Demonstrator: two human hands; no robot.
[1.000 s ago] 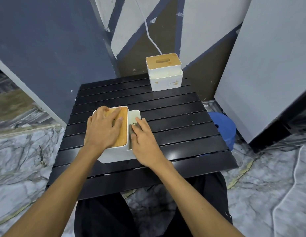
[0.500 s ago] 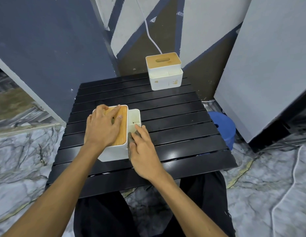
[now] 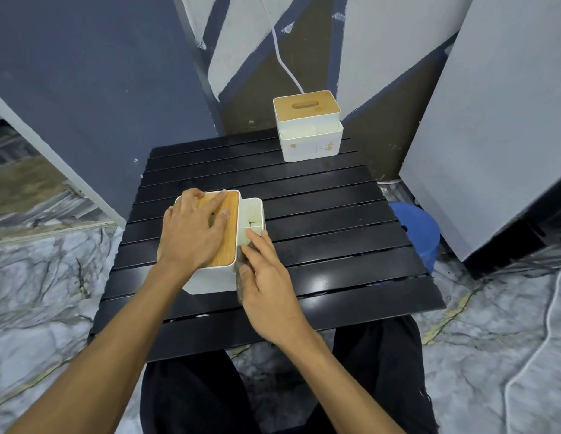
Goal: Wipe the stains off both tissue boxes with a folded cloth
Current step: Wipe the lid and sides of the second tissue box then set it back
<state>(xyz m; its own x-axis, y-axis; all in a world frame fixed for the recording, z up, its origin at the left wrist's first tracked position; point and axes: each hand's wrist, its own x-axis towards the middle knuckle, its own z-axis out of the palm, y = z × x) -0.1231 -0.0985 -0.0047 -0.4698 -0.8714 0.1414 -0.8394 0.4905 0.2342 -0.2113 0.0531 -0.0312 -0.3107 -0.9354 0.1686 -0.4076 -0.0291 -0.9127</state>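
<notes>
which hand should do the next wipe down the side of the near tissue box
Right, probably. The right hand presses the cloth against the right side of the near box, so it can wipe from there. The left hand lies flat on the wooden lid, steadying the box, and holds no cloth.

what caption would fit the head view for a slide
Left hand steadies the near box; right hand presses a cloth to its side.

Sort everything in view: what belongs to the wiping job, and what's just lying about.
Job: near tissue box, far tissue box, folded cloth, left hand, right hand.
Lying about: blue plastic object, white cable.
</notes>
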